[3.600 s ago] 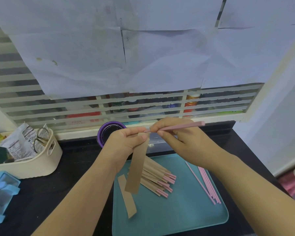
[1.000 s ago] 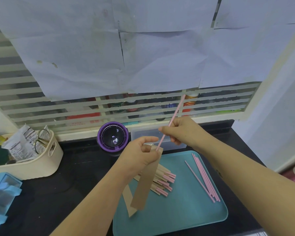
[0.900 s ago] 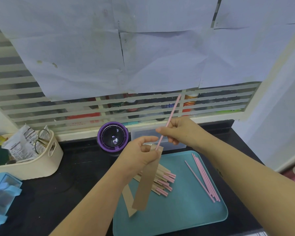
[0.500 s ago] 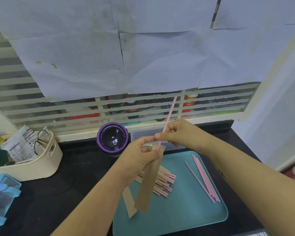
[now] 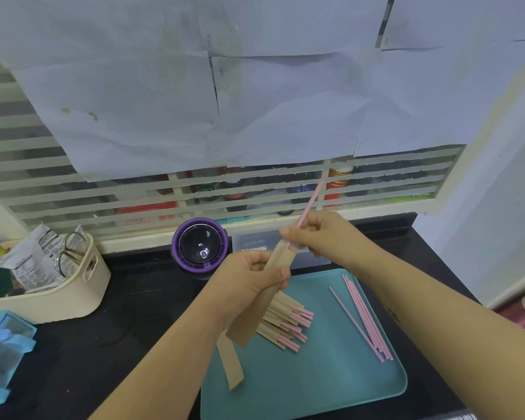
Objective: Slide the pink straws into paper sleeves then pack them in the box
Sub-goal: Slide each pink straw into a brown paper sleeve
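Pinching a pink straw, the right hand has its tip in the paper sleeve gripped by the left hand. Teal tray on the counter holds sleeved straws, bare straws, one spare sleeve. Cream basket has scissors and packets. Clear box sits behind the tray.

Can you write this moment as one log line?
step: sleeving | left hand holds paper sleeve | right hand pinches pink straw, tip at sleeve mouth | tray: sleeved pile, loose straws
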A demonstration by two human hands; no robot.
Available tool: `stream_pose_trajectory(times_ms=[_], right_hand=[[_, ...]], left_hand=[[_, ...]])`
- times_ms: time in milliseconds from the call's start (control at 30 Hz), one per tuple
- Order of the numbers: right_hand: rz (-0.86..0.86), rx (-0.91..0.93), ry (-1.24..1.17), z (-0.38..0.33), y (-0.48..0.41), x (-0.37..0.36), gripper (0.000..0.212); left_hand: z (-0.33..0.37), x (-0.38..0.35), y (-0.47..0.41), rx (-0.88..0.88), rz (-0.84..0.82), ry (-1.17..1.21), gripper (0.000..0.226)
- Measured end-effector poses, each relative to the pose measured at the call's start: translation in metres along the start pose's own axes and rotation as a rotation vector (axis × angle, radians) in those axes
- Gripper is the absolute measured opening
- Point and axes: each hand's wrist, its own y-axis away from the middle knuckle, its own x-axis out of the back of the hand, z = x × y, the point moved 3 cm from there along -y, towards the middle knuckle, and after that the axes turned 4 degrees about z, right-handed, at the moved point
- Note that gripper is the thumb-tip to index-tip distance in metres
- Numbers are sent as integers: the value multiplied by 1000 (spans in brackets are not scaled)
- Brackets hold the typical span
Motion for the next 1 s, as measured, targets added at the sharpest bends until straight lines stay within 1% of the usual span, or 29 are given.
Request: stream_pose_trajectory(times_ms=[100, 167, 333, 567, 767, 833, 900, 967, 1000], right_hand=[[227, -7, -208, -1, -7, 21, 32], [302, 26, -267, -4, -9, 33, 33], [260, 89, -197, -6, -12, 28, 27], [177, 160, -29, 1, -6, 0, 29], [10, 193, 101, 2, -3, -6, 35], [-7, 169, 109, 9, -3, 1, 36], [33, 99, 104, 33, -7, 11, 38], [67, -58, 171, 72, -10, 16, 35], [62, -153, 254, 97, -11, 16, 32]], left_hand=[[-1, 2, -1, 8, -6, -33, 11], [-1, 3, -1, 7, -16, -47, 9], [1, 0, -4, 5, -10, -38, 16], [2, 0, -9, 10, 5, 25, 17], [-2, 3, -8, 0, 32, 34, 15], [-4, 4, -8, -2, 46, 21, 13], [-7, 5, -9, 3, 57, 22, 12], [-10, 5, -10, 16, 62, 35, 10], [-12, 4, -10, 20, 63, 37, 11]])
